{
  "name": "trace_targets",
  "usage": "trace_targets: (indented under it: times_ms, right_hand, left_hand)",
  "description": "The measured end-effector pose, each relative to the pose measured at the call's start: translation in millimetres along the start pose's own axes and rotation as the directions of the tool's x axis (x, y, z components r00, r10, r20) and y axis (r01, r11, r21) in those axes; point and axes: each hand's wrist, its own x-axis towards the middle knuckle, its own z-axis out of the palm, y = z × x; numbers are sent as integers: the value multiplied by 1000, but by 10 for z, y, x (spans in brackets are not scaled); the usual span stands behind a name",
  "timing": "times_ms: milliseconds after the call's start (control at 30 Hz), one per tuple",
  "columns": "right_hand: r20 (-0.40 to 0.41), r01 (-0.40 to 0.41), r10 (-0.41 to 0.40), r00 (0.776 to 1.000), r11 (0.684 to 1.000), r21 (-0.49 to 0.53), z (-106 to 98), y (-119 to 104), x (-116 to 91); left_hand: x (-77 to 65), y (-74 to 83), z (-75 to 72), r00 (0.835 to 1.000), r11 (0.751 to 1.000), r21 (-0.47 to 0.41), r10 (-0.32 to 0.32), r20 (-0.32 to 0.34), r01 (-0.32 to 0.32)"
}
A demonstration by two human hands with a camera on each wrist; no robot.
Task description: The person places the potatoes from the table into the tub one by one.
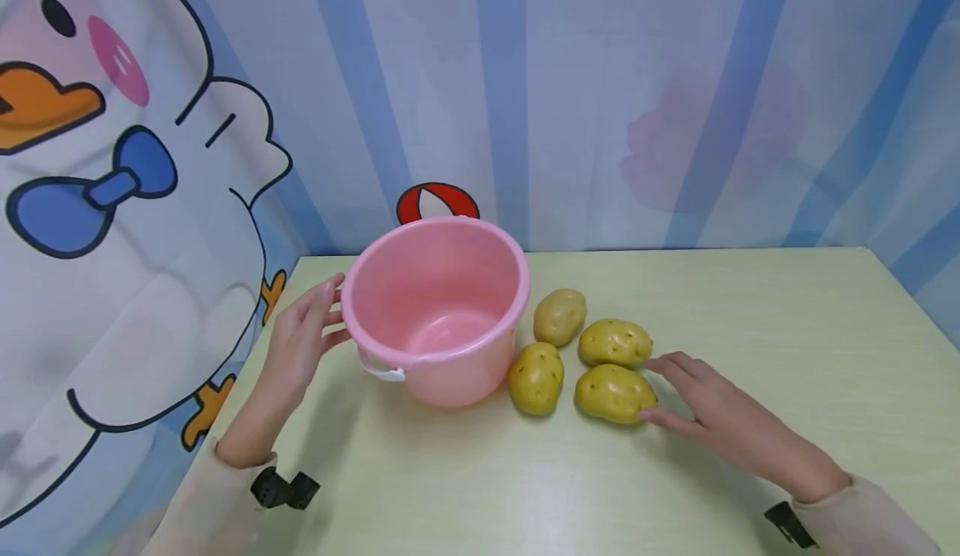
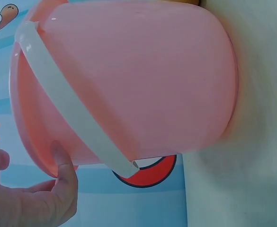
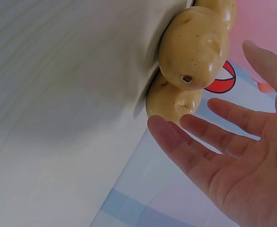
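Note:
A pink bucket (image 1: 442, 373) stands upright on the table, its white handle (image 2: 76, 104) hanging down against the outer wall. At its left rim is my left hand (image 1: 300, 335), fingers extended under the lip; the left wrist view shows a fingertip over the outer wall and the thumb apart from it. Several yellow potatoes lie right of the bucket: a paler one (image 1: 560, 317) at the back, one (image 1: 537, 379) beside the bucket, and two (image 1: 615, 343) (image 1: 617, 393) close together. My right hand (image 1: 712, 410) has its fingers spread beside those two, fingertips right at their edges, palm holding nothing.
The pale wooden table (image 1: 787, 314) extends to the right and toward me. Behind it hangs a blue striped curtain (image 1: 562, 122) with a cartoon duck (image 1: 150, 314) printed at the left.

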Motion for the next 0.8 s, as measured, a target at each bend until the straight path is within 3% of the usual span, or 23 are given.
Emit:
trace_targets:
  times_ms: [500, 633, 800]
  right_hand:
    - [-35, 100, -101, 994, 994, -38, 101, -21, 85]
    - [-21, 97, -97, 995, 995, -33, 120, -37, 106]
    - [-3, 90, -90, 996, 995, -31, 136, -43, 135]
  left_hand:
    - [140, -15, -6, 997, 996, -43, -70, 32, 72]
    - [163, -26, -3, 994, 992, -70, -98, 42, 101]
    - [184, -40, 1, 994, 992, -85, -90, 56, 94]
